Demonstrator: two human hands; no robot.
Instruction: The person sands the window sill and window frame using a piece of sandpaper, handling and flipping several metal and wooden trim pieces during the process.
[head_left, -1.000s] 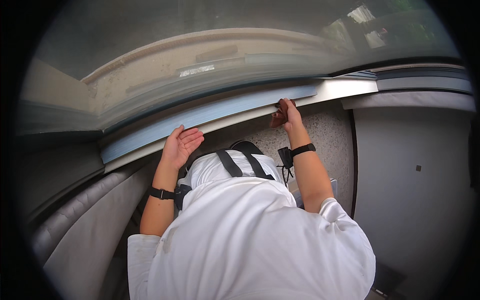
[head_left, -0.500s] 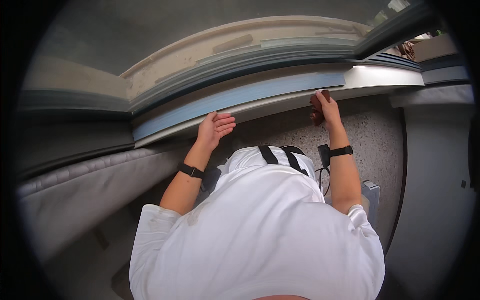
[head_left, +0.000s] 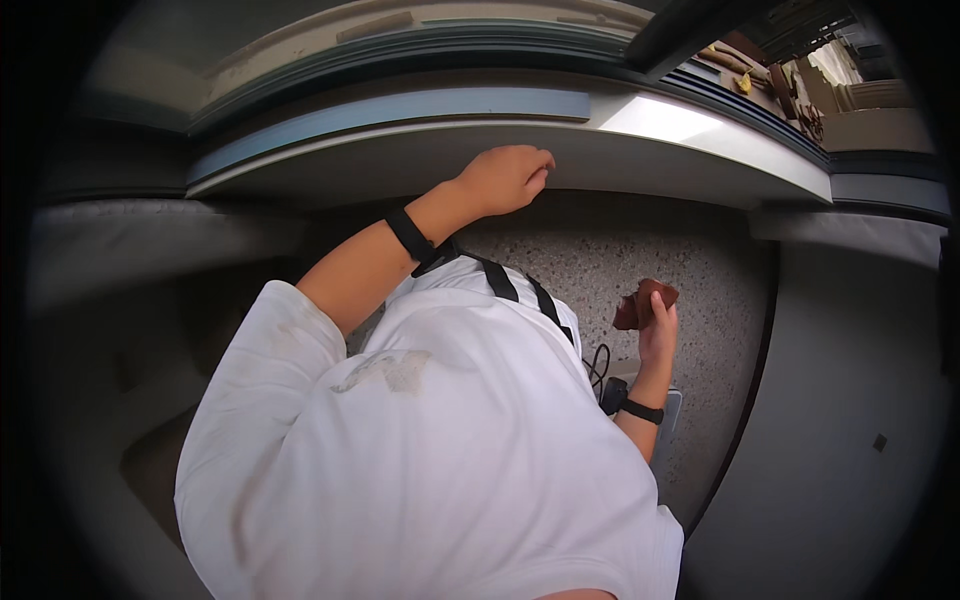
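Observation:
My left hand point(head_left: 507, 180) is raised in front of the white window sill's front face, with its fingers loosely bent and nothing visible in it. Its palm is turned away from view. Lower and to the right, over the speckled floor, my right hand point(head_left: 657, 335) grips a folded reddish-brown piece point(head_left: 645, 303) of thin material, cloth or paper; I cannot tell which. A long, flat light-blue strip point(head_left: 400, 117) lies along the white sill point(head_left: 690, 125), above my left hand.
Behind the sill runs a dark window frame point(head_left: 420, 50), with an opening at the right showing clutter outside. Grey padded panels point(head_left: 840, 400) flank me on the right and left. A black cable point(head_left: 598, 368) and a pale-blue-edged box point(head_left: 668, 425) are beside my right forearm.
My left hand has swung up and right, its fingers bending. My right hand has dropped back from the sill, still holding the reddish-brown piece. The view has shifted toward the right.

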